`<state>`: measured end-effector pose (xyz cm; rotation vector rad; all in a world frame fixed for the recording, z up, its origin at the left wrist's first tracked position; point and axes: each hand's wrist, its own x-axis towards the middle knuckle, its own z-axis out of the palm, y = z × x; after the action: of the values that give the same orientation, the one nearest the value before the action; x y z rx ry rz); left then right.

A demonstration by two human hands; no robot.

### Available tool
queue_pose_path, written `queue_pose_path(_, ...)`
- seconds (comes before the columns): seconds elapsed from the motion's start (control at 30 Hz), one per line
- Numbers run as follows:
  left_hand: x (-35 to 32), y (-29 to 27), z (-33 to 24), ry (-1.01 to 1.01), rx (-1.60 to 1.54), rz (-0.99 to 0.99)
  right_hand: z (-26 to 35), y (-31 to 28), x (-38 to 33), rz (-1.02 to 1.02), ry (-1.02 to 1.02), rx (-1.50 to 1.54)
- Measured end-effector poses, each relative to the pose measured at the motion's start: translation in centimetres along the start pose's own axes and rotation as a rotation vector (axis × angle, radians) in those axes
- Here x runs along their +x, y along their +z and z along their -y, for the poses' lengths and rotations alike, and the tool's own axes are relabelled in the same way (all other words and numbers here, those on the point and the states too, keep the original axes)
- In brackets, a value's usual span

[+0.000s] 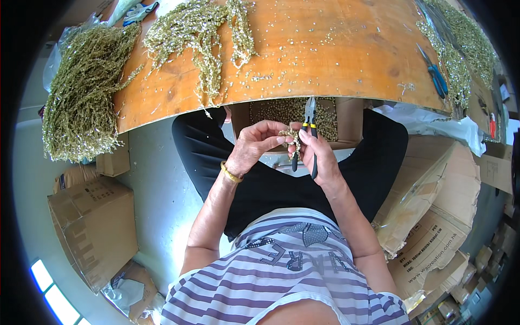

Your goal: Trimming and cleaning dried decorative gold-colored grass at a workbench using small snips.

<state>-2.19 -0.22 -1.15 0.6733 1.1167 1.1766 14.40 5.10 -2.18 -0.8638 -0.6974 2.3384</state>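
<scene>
My left hand (253,145), with a yellow bangle on its wrist, pinches a short gold beaded strand (293,135) between thumb and fingers. Close beside it, my right hand (324,158) is closed round a pair of pliers (310,115) with black handles and yellow bands. The pliers' jaws point up toward the table edge. Part of the strand hangs against my right fingers, and whether they also grip it I cannot tell. Below the table edge, between my knees, a cardboard box (349,120) holds many small gold beads (326,122).
Gold strand bundles (89,89) drape over the left end of the wooden table (346,70), with another pile (187,32) nearby. Loose beads dot the tabletop. Blue-handled pliers (436,78) lie at right. Cardboard boxes (100,227) stand at left; flattened cartons (433,227) at right.
</scene>
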Motion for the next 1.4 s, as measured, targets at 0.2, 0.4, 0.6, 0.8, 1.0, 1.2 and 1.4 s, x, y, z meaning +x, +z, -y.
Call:
queue_pose_path(0.2, 0.3, -0.8, 1.3, 0.087, -0.024, 0.075, 0.0, -0.4, 0.1, 0.015, 0.017, 0.008)
queue_pose_path(0.4, 0.1, -0.2, 0.7, 0.012, -0.060, 0.075, 0.2, -0.6, 0.2, 0.057, 0.062, 0.074)
queue_pose_path(0.6, 0.3, -0.6, 2.5, 0.165, 0.076, -0.078, 0.0, -0.5, 0.2, 0.059, 0.080, 0.096)
queue_pose_path(0.8, 0.2, -0.4, 1.5, 0.099, 0.030, -0.070, 0.2, 0.0, 0.3, 0.013, 0.081, 0.058)
queue_pose_path(1.0, 0.2, -0.7, 1.0, 0.031, 0.041, -0.070, 0.1, -0.1, 0.2, 0.018, 0.087, 0.075)
queue_pose_path(1.2, 0.2, -0.6, 1.3, 0.000, -0.124, 0.086, 0.3, -0.4, 0.2, 0.025, 0.087, 0.073)
queue_pose_path(1.4, 0.5, -2.0, 2.4, 0.052, 0.259, 0.084, 0.5, -0.6, 0.2, 0.011, 0.066, 0.023)
